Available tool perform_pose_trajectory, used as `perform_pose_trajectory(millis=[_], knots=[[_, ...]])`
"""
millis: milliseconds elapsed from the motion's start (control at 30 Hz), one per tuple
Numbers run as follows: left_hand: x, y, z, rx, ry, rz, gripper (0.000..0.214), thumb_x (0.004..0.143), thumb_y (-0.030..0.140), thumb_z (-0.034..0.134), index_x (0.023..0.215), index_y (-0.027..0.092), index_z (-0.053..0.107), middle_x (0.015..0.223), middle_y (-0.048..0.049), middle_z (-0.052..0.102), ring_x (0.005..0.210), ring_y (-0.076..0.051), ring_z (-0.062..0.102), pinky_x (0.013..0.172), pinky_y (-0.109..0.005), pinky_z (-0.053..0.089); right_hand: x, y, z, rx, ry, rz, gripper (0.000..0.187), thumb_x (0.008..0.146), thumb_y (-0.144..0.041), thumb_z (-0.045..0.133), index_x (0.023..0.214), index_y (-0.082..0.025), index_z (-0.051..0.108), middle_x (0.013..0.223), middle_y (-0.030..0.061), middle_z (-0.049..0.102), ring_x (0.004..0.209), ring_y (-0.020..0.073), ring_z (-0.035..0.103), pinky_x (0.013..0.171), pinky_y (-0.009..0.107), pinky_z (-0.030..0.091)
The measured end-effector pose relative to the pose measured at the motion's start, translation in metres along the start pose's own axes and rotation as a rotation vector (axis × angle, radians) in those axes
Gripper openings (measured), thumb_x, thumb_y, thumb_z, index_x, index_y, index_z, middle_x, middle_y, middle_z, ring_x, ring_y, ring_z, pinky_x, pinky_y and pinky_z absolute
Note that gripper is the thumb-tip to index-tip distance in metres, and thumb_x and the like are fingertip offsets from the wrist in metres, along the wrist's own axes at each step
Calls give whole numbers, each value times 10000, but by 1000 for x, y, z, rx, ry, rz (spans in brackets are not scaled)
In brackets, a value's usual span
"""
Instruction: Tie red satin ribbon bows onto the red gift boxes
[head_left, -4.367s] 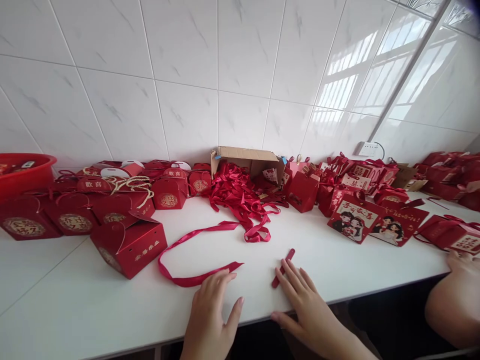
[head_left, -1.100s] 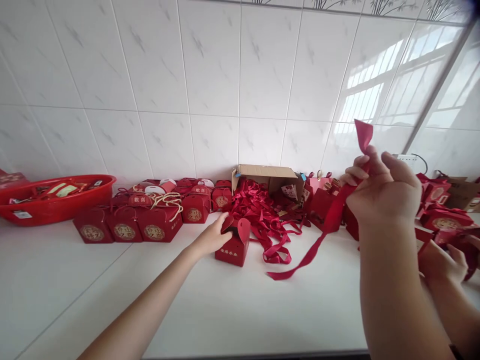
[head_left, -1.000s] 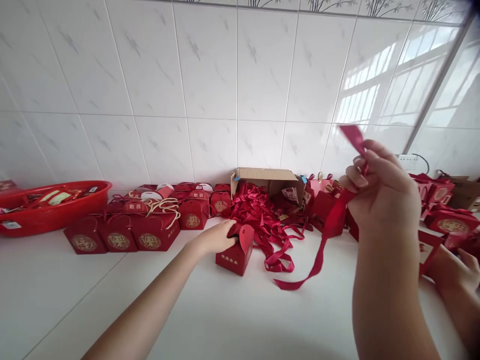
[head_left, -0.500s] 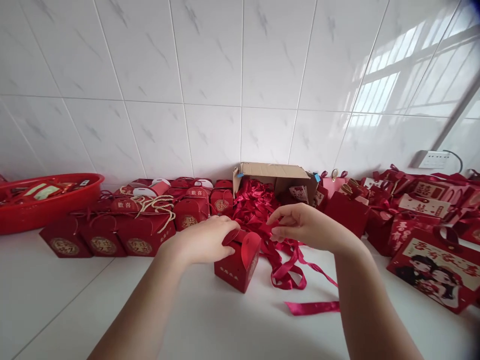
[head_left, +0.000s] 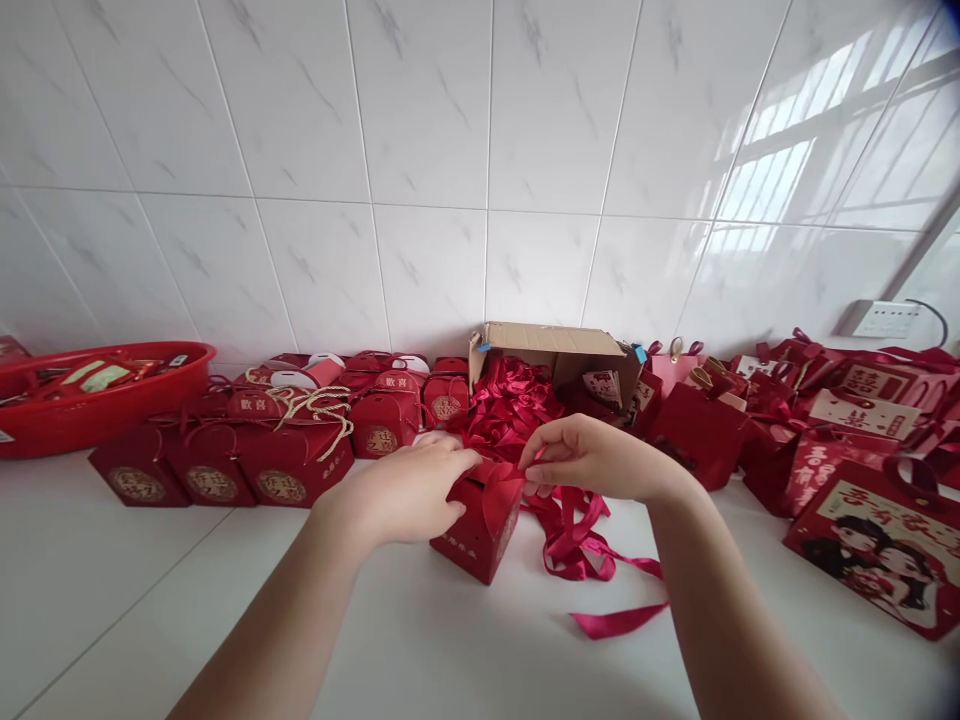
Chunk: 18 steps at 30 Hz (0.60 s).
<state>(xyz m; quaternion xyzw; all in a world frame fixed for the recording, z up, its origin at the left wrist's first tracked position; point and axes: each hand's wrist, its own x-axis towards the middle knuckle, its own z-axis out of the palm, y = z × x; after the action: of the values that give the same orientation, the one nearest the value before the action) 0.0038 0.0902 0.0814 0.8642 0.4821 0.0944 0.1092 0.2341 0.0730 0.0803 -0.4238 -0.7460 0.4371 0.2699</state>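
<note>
A small red gift box with gold lettering stands on the white counter, its rounded top flaps up. My left hand rests on the box's top left, fingers curled over the flaps. My right hand pinches one end of a red satin ribbon right at the box's top. The ribbon trails down to the right and ends loose on the counter.
A row of closed red gift boxes lines the wall at left, beside a red plastic basin. An open cardboard box spills a heap of red ribbons. More red boxes and bags crowd the right.
My right hand came down from high on the right with the ribbon end and now meets the box top. My left hand stayed on the box.
</note>
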Motion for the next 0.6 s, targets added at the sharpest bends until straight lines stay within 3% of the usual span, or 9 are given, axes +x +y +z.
perform_pose_trajectory(millis=[67,133,267,433,600], knots=[[2,5,-1,67,-105,7,488,699,268,550,1179,329,617,1242,-67,605,1220,-335,489,880,-418,473,0,-1,0,6,8,-10,128,790,-321,627,837,-208,666,774,12,709,720,149,653,664,266,508],[4,10,-3,95,-124,20,457,718,269,540,1167,304,621,1227,-84,598,1224,-342,474,906,-440,456,-1,-3,1,6,13,-12,124,795,-316,622,845,-211,667,768,4,707,702,138,644,643,253,495],[12,10,-2,58,-131,42,321,729,301,560,1032,272,663,1170,-84,601,1122,-326,537,856,-412,476,1,-3,3,4,-4,-4,130,792,-322,627,848,-216,676,807,13,724,743,152,661,675,267,506],[19,5,3,-26,-116,84,359,709,317,608,1065,288,646,1198,-54,589,1099,-283,556,843,-344,479,2,1,2,24,-65,-15,174,792,-342,626,885,-205,678,877,39,725,834,191,670,755,321,524],[20,4,4,-35,-120,103,345,719,321,602,1058,275,648,1177,-54,605,1103,-273,557,856,-329,471,1,0,1,30,-55,-27,166,798,-319,613,902,-209,681,862,22,712,788,155,646,730,289,505]])
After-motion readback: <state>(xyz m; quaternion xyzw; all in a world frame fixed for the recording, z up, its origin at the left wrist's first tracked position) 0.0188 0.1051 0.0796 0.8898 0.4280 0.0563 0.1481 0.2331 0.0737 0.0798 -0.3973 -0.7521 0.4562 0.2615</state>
